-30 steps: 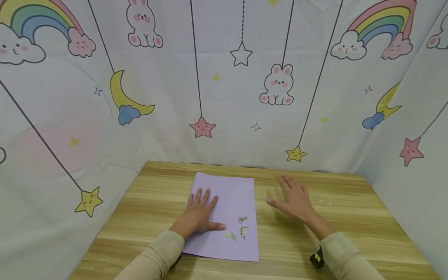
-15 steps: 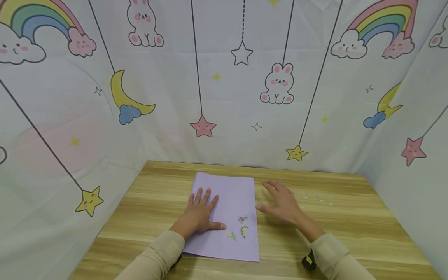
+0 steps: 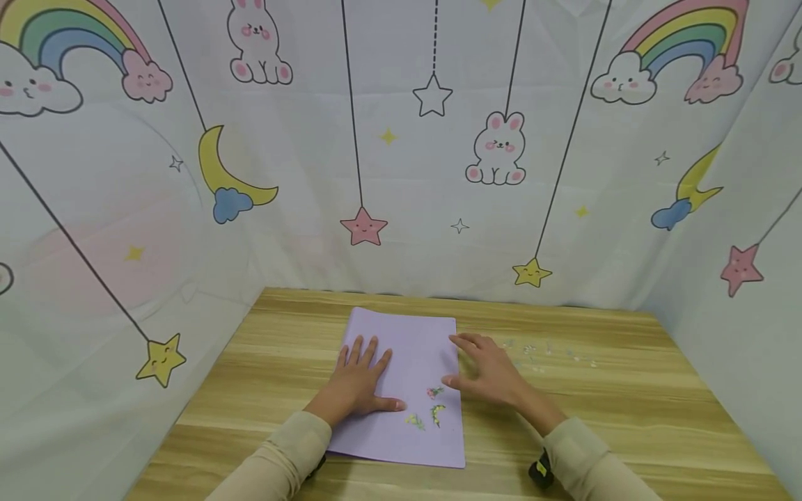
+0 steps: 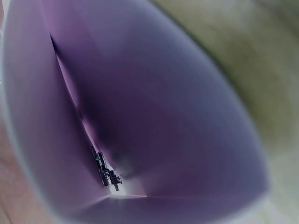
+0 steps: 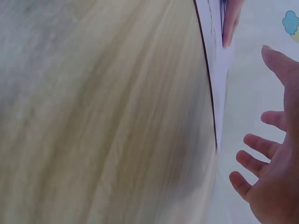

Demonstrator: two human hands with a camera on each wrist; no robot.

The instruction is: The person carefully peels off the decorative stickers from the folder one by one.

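A purple booklet or folded sheet lies on the table, its left edge bulging up. My left hand rests on it with fingers spread. Three small flower stickers or prints show on its lower right part. My right hand is at the booklet's right edge, thumb and fingers apart; whether it touches the edge I cannot tell. In the right wrist view, the right hand has spread fingers and nothing visible in it. The left wrist view looks between the purple leaves, where a dark printed figure shows.
Several small, pale, clear-looking stickers or pieces lie on the wood-grain table right of the booklet. A white curtain printed with stars, rabbits and rainbows stands behind the table and on both sides.
My right hand has moved left from above the small pale pieces to the booklet's right edge, uncovering more of those pieces. The left hand and the booklet stay where they were.
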